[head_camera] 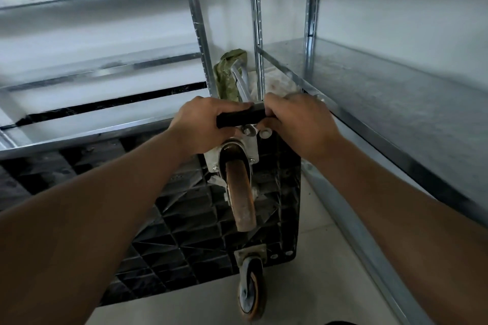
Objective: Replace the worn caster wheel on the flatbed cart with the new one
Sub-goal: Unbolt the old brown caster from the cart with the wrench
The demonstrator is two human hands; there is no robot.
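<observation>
The black ribbed underside of the flatbed cart (190,221) faces me, tipped on its side. A caster with a brown wheel (241,192) sits in a silver bracket bolted near the cart's far edge. A second caster with an orange-rimmed wheel (250,287) hangs at the near corner. My left hand (203,124) grips a black tool handle (241,116) held across the top of the bracket. My right hand (298,124) closes around the handle's other end, beside a bolt on the mounting plate. The tool's working end is hidden by my fingers.
Galvanised steel shelving (396,92) runs along the right, and another rack (105,134) stands behind the cart on the left. A green cloth bundle (227,74) and folded metal bars (241,82) lean in the corner. Pale floor (330,272) lies between cart and right shelving.
</observation>
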